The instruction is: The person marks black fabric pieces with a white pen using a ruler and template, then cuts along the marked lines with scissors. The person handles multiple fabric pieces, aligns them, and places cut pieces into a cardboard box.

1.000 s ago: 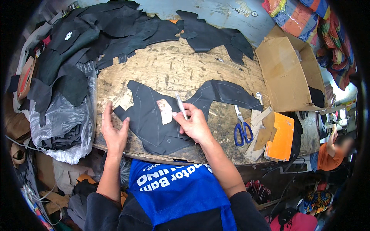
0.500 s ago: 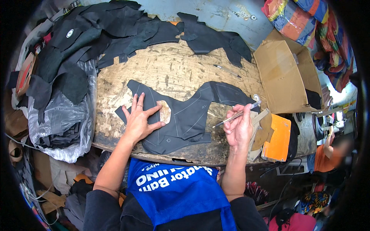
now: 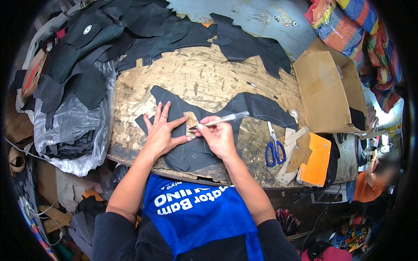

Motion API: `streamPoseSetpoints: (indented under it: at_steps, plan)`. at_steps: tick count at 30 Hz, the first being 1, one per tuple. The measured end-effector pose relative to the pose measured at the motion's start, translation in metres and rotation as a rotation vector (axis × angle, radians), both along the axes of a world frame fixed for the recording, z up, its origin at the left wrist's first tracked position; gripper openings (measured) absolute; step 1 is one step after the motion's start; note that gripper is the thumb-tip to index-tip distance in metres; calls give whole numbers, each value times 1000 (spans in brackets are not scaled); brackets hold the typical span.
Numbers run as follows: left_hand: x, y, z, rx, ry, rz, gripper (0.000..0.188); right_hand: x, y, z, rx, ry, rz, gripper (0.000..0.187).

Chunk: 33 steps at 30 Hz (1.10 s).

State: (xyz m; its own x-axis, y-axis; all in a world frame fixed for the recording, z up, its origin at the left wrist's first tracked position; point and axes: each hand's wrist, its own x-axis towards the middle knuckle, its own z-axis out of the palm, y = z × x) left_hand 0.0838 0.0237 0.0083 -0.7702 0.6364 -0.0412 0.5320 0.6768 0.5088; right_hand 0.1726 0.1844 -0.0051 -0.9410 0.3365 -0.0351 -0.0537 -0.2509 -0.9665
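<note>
My left hand [image 3: 162,135] lies spread on a black leather piece [image 3: 193,162] with pale outlines drawn on it. Its index finger and thumb press the edge of a small, mottled tan pattern piece [image 3: 190,118]. From the right, my right hand [image 3: 221,140] grips a clear-barrelled pen [image 3: 233,116], its tip at the pattern piece's right side. Part of the pattern piece is hidden by my hands. To the right of the leather lie blue-handled scissors [image 3: 274,150].
A second pen [image 3: 261,89] rests on the worn wooden table [image 3: 183,69]. Tan patterns [image 3: 298,152] and an orange flat piece [image 3: 315,158] sit at right, below a cardboard box [image 3: 322,91]. Black leather scraps [image 3: 148,30] line the back; a plastic bag [image 3: 72,135] stands left.
My right hand has moved left with the pen, from the table's right side to the pattern piece. The scissors it covered now show. My left hand stays on the leather.
</note>
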Motion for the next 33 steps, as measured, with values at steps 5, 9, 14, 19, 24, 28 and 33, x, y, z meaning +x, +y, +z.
streamPoseSetpoints:
  at_steps: [5, 9, 14, 19, 24, 28, 33]
  plan:
    - [-3, -2, 6, -43, -43, -51, 96, -3, 1, -1, 256, 17, 91, 11]
    - [-5, -3, 10, -66, -73, -66, 101, -2, 0, 7, 464, 47, 141, 11]
    - [-4, 0, 10, -50, -86, -29, 95, -4, -2, 14, 822, 177, 155, 10]
    - [-2, 3, 2, -7, -41, 18, 77, -23, -5, 13, 841, 227, 42, 10]
    - [1, 2, -3, 27, -13, 37, 58, -51, 1, 13, 871, 88, 30, 11]
    - [4, 0, -1, 30, 0, 22, 55, -63, -1, 8, 808, 135, 5, 10]
    - [2, 2, -2, 31, -21, 14, 51, -66, -4, 5, 730, 78, -27, 8]
